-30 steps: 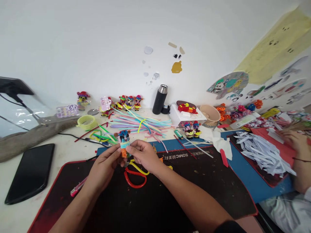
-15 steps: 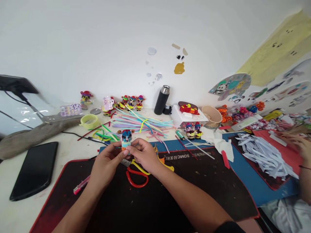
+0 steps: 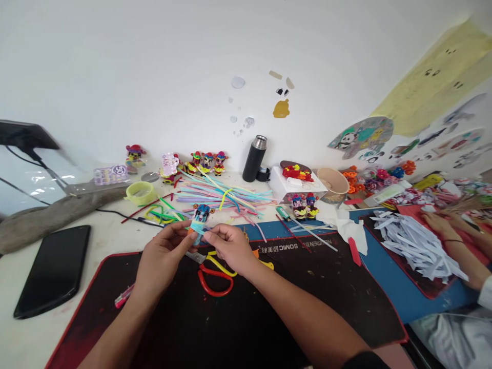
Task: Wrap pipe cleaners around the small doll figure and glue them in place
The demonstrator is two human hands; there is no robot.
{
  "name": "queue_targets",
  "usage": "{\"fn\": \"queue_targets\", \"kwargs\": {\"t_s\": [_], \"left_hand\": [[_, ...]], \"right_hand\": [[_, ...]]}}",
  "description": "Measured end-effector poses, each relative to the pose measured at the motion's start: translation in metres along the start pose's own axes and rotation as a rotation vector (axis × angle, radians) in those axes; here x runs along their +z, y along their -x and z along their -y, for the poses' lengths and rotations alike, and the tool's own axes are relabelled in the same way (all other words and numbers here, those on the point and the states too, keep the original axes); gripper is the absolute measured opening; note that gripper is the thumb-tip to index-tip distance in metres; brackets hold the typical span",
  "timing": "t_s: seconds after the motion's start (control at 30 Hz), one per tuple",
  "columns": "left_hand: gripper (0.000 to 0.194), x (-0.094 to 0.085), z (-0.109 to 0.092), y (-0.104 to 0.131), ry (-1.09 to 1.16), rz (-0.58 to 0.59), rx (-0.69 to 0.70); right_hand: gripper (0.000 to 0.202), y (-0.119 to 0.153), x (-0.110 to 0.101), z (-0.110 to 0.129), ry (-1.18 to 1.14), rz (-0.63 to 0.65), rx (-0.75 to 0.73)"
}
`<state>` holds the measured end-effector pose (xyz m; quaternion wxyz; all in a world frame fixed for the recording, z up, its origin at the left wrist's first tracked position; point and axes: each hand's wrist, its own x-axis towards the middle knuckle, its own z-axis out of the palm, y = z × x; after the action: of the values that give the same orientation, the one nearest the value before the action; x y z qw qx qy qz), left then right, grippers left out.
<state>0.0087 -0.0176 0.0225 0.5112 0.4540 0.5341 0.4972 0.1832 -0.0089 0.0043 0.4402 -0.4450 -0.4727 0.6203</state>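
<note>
A small pipe-cleaner figurine, blue on its head with a light blue band and orange at one side, is held upright above the desk mat. My left hand grips its body from the left between thumb and fingers. On the other side, my right hand pinches at the light blue band; whether a loose end is between its fingertips I cannot make out. Beneath both hands lie scissors with red and yellow handles. A pink pen-like tool rests by my left forearm, partly hidden.
Behind the hands is a pile of pastel pipe cleaners. Similar figurines and a black thermos stand near the wall. A black tablet lies left. At right, another person's hands are beside white paper strips.
The figurine has turned and tilted slightly. My right hand's fingertips have shifted onto its light blue band. At right, the other person's hands have come further into view.
</note>
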Motion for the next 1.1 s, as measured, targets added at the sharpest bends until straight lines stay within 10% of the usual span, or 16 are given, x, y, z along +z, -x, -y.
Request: {"fn": "queue_targets", "kwargs": {"t_s": [0.4, 1.1], "left_hand": [[0.056, -0.003, 0.006, -0.006, -0.068, 0.001, -0.02], [0.046, 0.0, 0.004, -0.007, 0.431, 0.002, -0.258]], "right_hand": [[0.031, 0.01, 0.001, 0.012, 0.156, -0.002, -0.077], [0.033, 0.006, 0.0, 0.008, 0.148, -0.028, -0.062]]}}
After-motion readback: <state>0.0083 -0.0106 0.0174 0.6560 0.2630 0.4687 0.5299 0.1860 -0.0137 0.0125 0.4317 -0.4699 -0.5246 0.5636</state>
